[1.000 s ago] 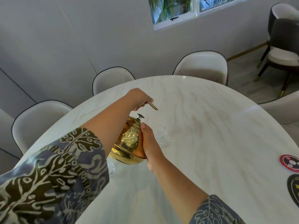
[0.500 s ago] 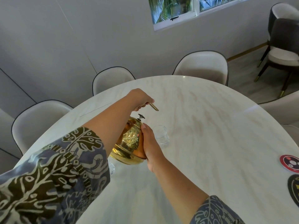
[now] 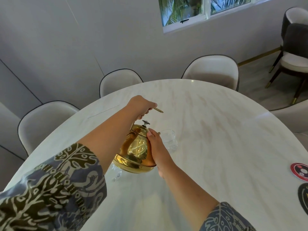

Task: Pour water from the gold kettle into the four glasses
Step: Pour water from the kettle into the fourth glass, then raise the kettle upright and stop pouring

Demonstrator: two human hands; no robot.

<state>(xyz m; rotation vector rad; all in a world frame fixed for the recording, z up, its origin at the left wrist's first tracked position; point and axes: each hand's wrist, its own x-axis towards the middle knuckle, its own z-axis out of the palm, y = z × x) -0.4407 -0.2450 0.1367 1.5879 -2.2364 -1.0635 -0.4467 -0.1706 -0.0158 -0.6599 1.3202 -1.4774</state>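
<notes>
my left hand (image 3: pixel 140 106) is fisted tight around the thin gold handle of the gold kettle (image 3: pixel 135 150), the handle's tip sticking out past my knuckles toward the far edge of the counter (image 3: pixel 216 130). the kettle hangs below that hand, lifted off the counter and tipped away from me, its black lid knob (image 3: pixel 145 122) leaning toward the far edge. my right hand (image 3: pixel 155 147) lies flat against the kettle's right side, fingers straight and pressed to the metal, palm cupping the lower curve; it props the body and does not close round anything. one clear glass (image 3: pixel 169 140) stands on the counter just beyond my right hand, on the side nearer the right edge, near the middle of the counter. a second glass (image 3: pixel 117 172) shows partly under the kettle's base, nearer my edge. i cannot see the spout or any stream of water, since my hand hides it. two round coasters (image 3: pixel 300 171) lie at the right edge.
</notes>
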